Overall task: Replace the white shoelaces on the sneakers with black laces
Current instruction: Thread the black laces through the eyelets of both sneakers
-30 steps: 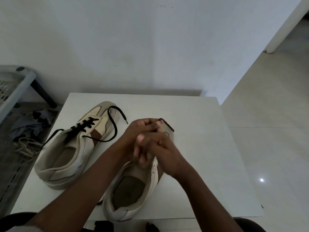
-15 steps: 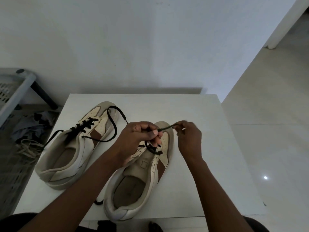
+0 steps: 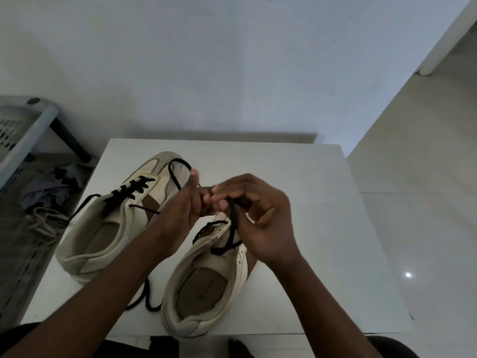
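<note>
Two cream sneakers with brown panels lie on the white table (image 3: 309,177). The left sneaker (image 3: 108,228) carries a black lace through its eyelets, loose ends trailing. The right sneaker (image 3: 206,288) has a black lace (image 3: 232,228) partly threaded near its toe end. My right hand (image 3: 260,215) pinches that lace above the shoe's front. My left hand (image 3: 185,202) meets it there with its fingers straight and upright, touching the lace area. The toe of the right sneaker is hidden behind both hands. Another stretch of black lace (image 3: 147,298) loops on the table between the shoes.
A grey perforated basket (image 3: 23,130) stands left of the table. Below it on a grille lie crumpled cloth and the pale removed laces (image 3: 44,220). A white wall rises behind the table; tiled floor (image 3: 426,202) spreads to the right.
My right hand came back from the right to the shoe's front and met my left hand. My left hand's fingers straightened from their curled grip.
</note>
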Motion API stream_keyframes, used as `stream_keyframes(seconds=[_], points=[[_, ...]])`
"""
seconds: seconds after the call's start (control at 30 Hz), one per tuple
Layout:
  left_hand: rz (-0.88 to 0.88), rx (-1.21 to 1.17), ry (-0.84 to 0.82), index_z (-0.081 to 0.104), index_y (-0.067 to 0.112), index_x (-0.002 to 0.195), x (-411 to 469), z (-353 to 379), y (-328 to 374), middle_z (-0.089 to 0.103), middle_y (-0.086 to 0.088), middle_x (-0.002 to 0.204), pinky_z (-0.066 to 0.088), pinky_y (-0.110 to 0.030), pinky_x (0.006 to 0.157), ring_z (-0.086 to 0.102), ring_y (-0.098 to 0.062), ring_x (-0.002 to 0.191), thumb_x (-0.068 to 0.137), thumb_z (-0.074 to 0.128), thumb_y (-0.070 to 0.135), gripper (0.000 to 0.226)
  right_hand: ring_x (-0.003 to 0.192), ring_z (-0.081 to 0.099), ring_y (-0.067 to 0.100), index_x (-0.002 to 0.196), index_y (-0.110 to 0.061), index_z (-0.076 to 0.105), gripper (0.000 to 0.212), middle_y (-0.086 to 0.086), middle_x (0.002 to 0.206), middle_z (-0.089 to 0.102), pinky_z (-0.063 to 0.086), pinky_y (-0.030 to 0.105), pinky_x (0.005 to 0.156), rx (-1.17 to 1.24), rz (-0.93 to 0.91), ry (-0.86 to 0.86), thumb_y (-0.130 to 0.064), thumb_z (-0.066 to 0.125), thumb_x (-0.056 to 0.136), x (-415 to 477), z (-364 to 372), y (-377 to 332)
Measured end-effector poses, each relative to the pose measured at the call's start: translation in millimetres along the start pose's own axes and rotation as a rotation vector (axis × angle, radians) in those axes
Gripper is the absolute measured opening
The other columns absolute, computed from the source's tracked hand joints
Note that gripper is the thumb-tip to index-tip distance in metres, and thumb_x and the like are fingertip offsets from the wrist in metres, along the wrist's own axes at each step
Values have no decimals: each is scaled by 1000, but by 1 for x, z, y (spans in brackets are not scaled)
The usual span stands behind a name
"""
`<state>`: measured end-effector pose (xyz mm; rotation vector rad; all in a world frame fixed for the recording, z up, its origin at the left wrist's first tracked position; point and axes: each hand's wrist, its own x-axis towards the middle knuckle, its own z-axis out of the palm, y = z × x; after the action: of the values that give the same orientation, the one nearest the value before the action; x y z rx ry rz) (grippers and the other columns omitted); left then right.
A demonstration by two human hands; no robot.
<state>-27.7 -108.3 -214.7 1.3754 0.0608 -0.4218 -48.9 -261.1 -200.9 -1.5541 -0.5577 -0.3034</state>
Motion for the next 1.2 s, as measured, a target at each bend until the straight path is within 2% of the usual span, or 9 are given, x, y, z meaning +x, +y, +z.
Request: stream_keyframes(seconds=[0.13, 0.3, 0.43, 0.57, 0.63, 0.73, 0.87, 0.97, 1.2], points=[[-58, -367, -16, 61, 8, 105, 6, -3, 7, 66, -7, 78, 50, -24, 53, 59, -15, 58, 92, 37, 49, 49, 76, 72, 30, 85, 7, 69, 10, 18, 82, 70, 58, 53, 71, 82, 322, -294, 11, 59, 85, -7, -1, 8], [78, -428, 226, 56, 13, 88, 16, -12, 13, 43, 6, 55, 29, -17, 39, 31, -5, 40, 101, 38, 30, 28, 79, 71, 23, 88, 4, 71, 27, 4, 83, 73, 58, 32, 73, 45, 597, -480, 19, 48, 84, -6, -33, 19], [117, -159, 154, 57, 9, 84, 11, -9, 11, 35, 4, 52, 17, -18, 38, 20, -7, 38, 104, 29, 29, 40, 98, 67, 9, 98, -14, 75, 55, -2, 102, 73, 55, 33, 80, -146, 592, -236, 21, 38, 76, 0, -41, 26], [116, 306, -61, 62, 8, 81, -2, 18, 11, 39, 5, 50, 23, -19, 42, 26, -9, 43, 103, 34, 25, 41, 100, 66, 11, 112, -14, 70, 31, 2, 98, 73, 48, 33, 89, 55, 619, -70, -17, 43, 96, 3, -36, 21], [87, 418, -159, 63, 8, 78, -6, 31, 7, 44, 8, 47, 29, -17, 45, 32, -7, 42, 102, 39, 20, 36, 81, 67, 10, 114, -14, 69, 36, 9, 91, 72, 51, 27, 77, 128, 654, -127, -36, 45, 99, 2, -32, 16], [72, 539, -166, 65, 8, 77, -6, 38, -3, 53, 6, 49, 36, -20, 49, 43, -7, 43, 101, 44, 18, 33, 73, 68, 18, 104, -10, 70, 29, 3, 96, 75, 50, 20, 55, 142, 601, -81, -24, 45, 100, 2, -23, 12], [184, 710, -42, 69, 23, 93, 4, 22, -6, 70, 10, 83, 44, -11, 70, 63, -1, 77, 97, 53, 31, 18, 53, 54, 10, 106, -8, 66, 26, 0, 71, 65, 45, 19, 51, 447, 616, 320, -17, 42, 101, 9, -28, 19], [171, 946, -31, 62, 27, 107, 9, 0, -2, 62, 14, 107, 39, -6, 80, 55, 3, 100, 87, 66, 35, 22, 42, 27, 3, 104, -16, 68, 25, -6, 59, 49, 22, 16, 39, 201, 608, 492, -25, 44, 102, 12, -55, 26], [55, 1333, -115, 49, 34, 100, -3, -11, 0, 53, 15, 100, 36, -18, 62, 50, 2, 75, 75, 69, 58, 40, 48, 35, 1, 79, -15, 71, 37, -8, 56, 46, 27, 14, 50, -281, 605, 238, -28, 45, 102, 7, -82, 31]])
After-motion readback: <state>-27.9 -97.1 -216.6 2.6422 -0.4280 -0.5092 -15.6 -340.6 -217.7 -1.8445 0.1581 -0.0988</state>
